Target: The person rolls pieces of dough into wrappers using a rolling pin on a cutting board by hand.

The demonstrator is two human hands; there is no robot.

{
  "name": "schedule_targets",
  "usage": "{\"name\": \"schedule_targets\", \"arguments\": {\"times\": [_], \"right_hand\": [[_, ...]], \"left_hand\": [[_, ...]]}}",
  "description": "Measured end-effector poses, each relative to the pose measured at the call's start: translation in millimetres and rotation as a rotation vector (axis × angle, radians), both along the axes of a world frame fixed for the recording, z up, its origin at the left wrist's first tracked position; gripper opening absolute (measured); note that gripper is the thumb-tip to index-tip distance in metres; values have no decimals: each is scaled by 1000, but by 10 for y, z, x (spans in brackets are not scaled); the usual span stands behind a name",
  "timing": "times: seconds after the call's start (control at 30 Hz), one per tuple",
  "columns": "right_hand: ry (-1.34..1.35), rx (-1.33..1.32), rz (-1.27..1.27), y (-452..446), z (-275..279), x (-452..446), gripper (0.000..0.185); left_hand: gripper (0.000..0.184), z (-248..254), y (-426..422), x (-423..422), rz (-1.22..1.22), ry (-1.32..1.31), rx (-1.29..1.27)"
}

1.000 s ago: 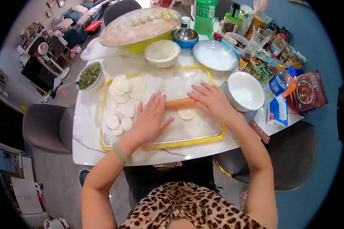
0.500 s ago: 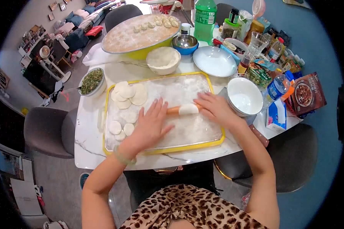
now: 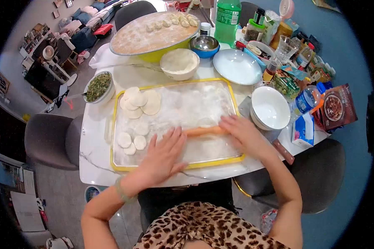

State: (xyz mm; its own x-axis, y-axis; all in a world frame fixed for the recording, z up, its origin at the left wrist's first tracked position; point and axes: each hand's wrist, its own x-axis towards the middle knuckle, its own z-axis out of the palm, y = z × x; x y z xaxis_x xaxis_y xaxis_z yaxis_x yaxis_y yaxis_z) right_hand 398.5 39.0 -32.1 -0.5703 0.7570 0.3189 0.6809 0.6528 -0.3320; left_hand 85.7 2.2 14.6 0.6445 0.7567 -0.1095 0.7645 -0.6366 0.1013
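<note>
A wooden rolling pin (image 3: pixel 205 131) lies crosswise on a floured mat with a yellow rim (image 3: pixel 183 166). My left hand (image 3: pixel 163 154) rests flat over the pin's left end, fingers stretched out and thumb apart. Over the right end lies my right hand (image 3: pixel 244 133), its fingers extended too. The dough piece at the pin is hard to make out now. To the left, large thin dough wrappers (image 3: pixel 151 102) overlap in a pile. Below them are several smaller flattened dough rounds (image 3: pixel 124 140), close to my left hand.
Behind the mat stand a flour bowl (image 3: pixel 180 64), a large round tray (image 3: pixel 153 35) with dumplings, and a pale plate (image 3: pixel 237 66). A bowl of green filling (image 3: pixel 99 87) sits left; white bowls (image 3: pixel 270 107), a cleaver handle (image 3: pixel 283 151) and bottles (image 3: pixel 307 99) crowd the right.
Both hands and the rolling pin have moved toward me across the mat. The white dough round seen at the pin before no longer shows clearly.
</note>
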Motion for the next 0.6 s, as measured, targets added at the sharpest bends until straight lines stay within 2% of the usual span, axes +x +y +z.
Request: {"name": "schedule_targets", "arguments": {"times": [0.1, 0.17, 0.27, 0.37, 0.43, 0.47, 0.53, 0.57, 0.6], "right_hand": [[-22, 75, 4, -135, 36, -49, 45], [63, 72, -90, 93, 53, -143, 43], [109, 89, -79, 367, -75, -180, 40], [105, 71, -91, 359, -58, -178, 37], [95, 97, -96, 303, -40, -211, 35], [82, 126, -102, 271, -11, -227, 34], [88, 139, -92, 163, 123, -289, 35], [95, 149, -82, 105, 183, -311, 36], [96, 150, -84, 61, 214, -319, 36]], "left_hand": [[81, -113, 23, -56, 15, -14, 39], [78, -186, 348, 5, 51, -42, 89], [79, -196, 666, 117, 169, -141, 102], [68, -122, 651, 320, 158, -175, 146], [56, -165, 635, 422, 114, -290, 220], [56, -156, 651, 458, 115, -291, 223], [46, -80, 698, 526, 227, -345, -17], [46, -50, 715, 529, 225, -345, -16], [43, -25, 730, 523, 231, -479, -203]]}}
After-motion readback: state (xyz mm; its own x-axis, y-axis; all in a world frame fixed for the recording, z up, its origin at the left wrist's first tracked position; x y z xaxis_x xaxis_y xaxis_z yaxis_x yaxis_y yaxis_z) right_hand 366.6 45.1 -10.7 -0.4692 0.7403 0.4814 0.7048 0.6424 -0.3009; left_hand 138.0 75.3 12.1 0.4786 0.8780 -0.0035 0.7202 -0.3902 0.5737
